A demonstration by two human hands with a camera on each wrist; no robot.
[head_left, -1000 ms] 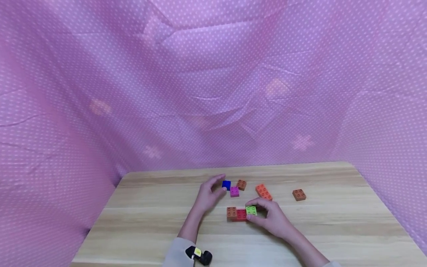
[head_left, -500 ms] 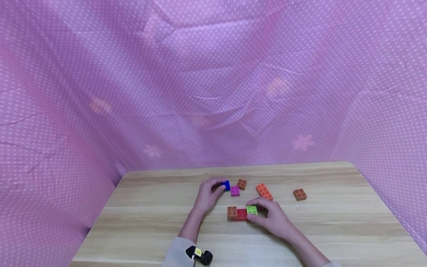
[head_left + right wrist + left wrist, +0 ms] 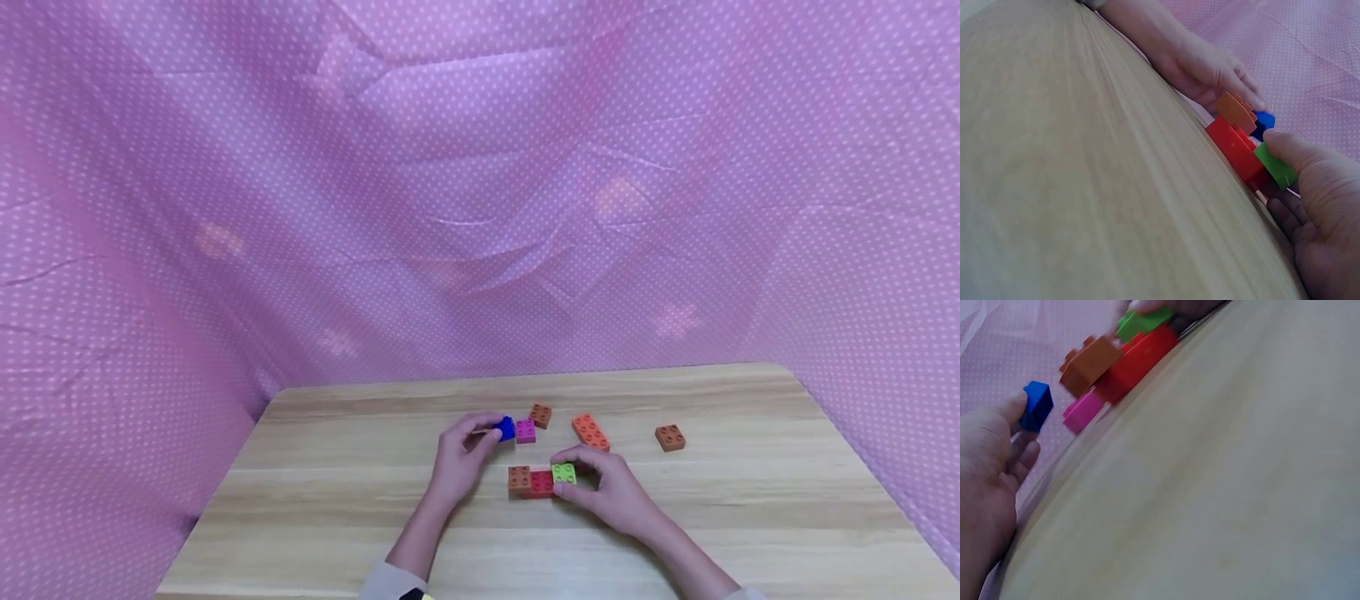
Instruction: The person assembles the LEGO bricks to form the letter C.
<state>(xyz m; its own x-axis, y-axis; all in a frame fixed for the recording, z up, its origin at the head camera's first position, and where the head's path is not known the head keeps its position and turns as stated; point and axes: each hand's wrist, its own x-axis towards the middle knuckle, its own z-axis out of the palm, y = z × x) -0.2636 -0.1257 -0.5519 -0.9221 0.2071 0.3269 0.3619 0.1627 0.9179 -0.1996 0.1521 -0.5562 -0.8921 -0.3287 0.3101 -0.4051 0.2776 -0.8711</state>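
Between thumb and fingers, my left hand (image 3: 460, 457) pinches a blue toy brick (image 3: 1037, 406), lifted off the table in the left wrist view. My right hand (image 3: 611, 490) grips a lime green brick (image 3: 564, 473) at the right end of a red brick (image 3: 541, 483). On the red brick's left end sits a brown brick (image 3: 519, 479); red studs show between the two upper bricks. The green brick sits on top of the red one, its underside partly hidden by my fingers. Just right of the blue brick in the head view lies a magenta brick (image 3: 526, 431).
Behind the magenta brick is another brown brick (image 3: 540, 416). A long orange brick (image 3: 590, 432) lies beyond my right hand, and a further brown brick (image 3: 670, 437) is off to the right. Pink dotted cloth (image 3: 480, 208) hangs round the wooden table (image 3: 337, 500).
My left hand has closed its fingers on the blue brick, lifted it and drawn it slightly nearer. The right hand has stayed on the green brick.
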